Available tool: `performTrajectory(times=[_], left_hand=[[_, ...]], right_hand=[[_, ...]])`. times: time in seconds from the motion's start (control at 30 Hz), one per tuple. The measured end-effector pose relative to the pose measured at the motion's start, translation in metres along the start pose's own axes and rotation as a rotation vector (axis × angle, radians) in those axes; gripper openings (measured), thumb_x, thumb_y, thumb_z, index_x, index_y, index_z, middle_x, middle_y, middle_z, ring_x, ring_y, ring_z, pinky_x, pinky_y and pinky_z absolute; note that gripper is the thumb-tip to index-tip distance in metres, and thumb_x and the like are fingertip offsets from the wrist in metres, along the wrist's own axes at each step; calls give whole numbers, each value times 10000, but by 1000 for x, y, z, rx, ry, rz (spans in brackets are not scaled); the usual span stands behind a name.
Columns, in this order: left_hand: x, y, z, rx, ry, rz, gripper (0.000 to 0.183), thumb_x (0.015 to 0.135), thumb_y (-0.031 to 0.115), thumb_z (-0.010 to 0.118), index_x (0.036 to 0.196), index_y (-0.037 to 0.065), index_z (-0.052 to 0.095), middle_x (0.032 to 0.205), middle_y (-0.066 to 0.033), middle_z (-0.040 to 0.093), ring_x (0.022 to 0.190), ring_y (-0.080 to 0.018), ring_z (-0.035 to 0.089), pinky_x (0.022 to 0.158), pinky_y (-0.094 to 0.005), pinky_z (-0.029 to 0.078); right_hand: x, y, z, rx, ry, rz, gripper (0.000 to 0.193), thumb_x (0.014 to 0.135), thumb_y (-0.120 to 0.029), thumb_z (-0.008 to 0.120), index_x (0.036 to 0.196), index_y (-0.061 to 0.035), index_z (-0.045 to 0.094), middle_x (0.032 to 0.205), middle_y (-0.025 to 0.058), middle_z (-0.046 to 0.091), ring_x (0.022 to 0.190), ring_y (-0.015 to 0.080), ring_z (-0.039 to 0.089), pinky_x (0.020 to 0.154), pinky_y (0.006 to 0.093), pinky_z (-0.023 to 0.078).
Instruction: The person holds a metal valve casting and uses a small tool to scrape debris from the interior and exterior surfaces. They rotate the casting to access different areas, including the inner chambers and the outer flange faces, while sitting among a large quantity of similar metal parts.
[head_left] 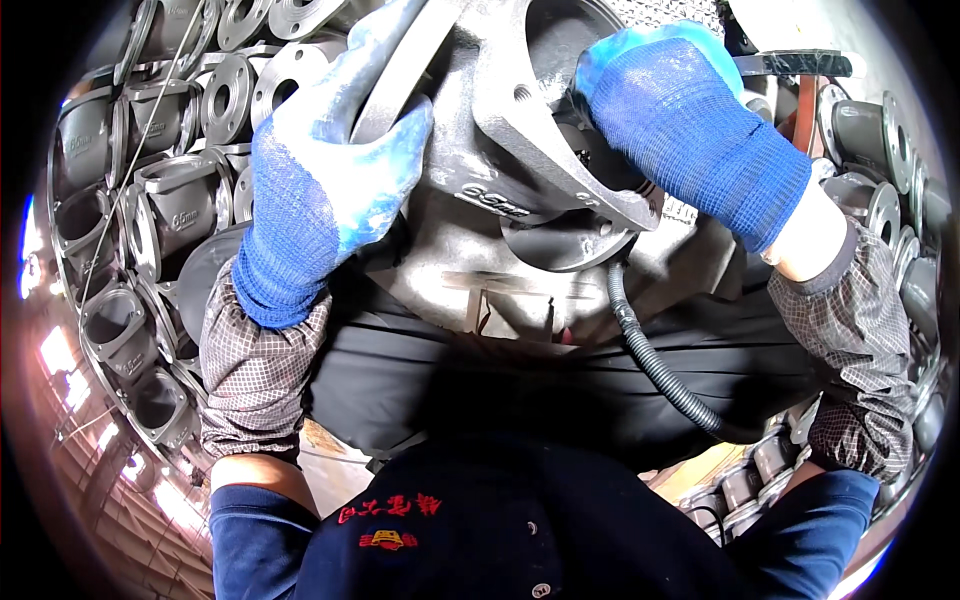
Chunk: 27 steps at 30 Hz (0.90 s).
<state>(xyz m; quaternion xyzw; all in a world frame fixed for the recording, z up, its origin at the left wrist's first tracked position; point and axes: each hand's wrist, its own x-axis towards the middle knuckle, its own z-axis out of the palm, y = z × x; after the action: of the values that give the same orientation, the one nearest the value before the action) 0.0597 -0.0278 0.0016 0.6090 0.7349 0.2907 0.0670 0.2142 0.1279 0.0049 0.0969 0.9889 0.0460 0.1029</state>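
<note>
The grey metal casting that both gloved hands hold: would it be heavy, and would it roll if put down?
Probably heavy: the casting looks thick-walled, and the left hand and right hand both hold it. Likely stiff, with a rough surface, so hardly slippery. Its flat flanges suggest tipping rather than rolling.

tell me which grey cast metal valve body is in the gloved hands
The big grey flanged valve body at top centre, gripped by both hands; the others sit stacked at either side.

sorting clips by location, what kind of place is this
Probably a metal foundry or valve workshop. Stacks of grey cast flanged valve bodies fill both sides, the left hand and right hand, in blue work gloves, grip one heavy casting, and a ribbed black hose runs below it.
</note>
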Motion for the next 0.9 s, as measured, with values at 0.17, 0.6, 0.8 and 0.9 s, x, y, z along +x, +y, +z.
performTrajectory(times=[0.17, 0.6, 0.8, 0.9], left_hand=[[2, -2, -1, 89, -23, 155, 402, 744, 69, 642, 1140, 37, 582, 1096, -125, 613, 683, -205, 591, 620, -282, 488], [2, -5, 3, 41, 14, 150, 214, 750, 88, 639, 963, 75, 660, 1114, -137, 606, 729, -237, 616, 644, -299, 498], [-1, -4, -1, 104, -14, 133, 212, 741, 84, 645, 952, 75, 661, 1116, -139, 605, 719, -244, 614, 638, -297, 497], [4, 1, 2, 55, -1, 120, 213, 736, 82, 647, 948, 67, 662, 1110, -138, 607, 705, -246, 610, 635, -295, 496]], right_hand=[[-1, 8, 25, -77, 25, -75, 92, 732, -161, 664, 771, -80, 683, 677, 68, 647, 632, 175, 662, 567, 287, 532], [-12, 16, -5, 8, 47, -125, 104, 720, -139, 630, 770, -55, 664, 678, 76, 632, 620, 195, 642, 550, 302, 516], [-13, 25, -13, 102, -2, -284, 122, 719, -115, 589, 784, -30, 648, 687, 88, 622, 615, 224, 625, 538, 319, 502], [-19, 32, -19, 111, -66, -304, 141, 730, -113, 576, 814, -25, 647, 718, 100, 631, 623, 247, 625, 555, 322, 506]])
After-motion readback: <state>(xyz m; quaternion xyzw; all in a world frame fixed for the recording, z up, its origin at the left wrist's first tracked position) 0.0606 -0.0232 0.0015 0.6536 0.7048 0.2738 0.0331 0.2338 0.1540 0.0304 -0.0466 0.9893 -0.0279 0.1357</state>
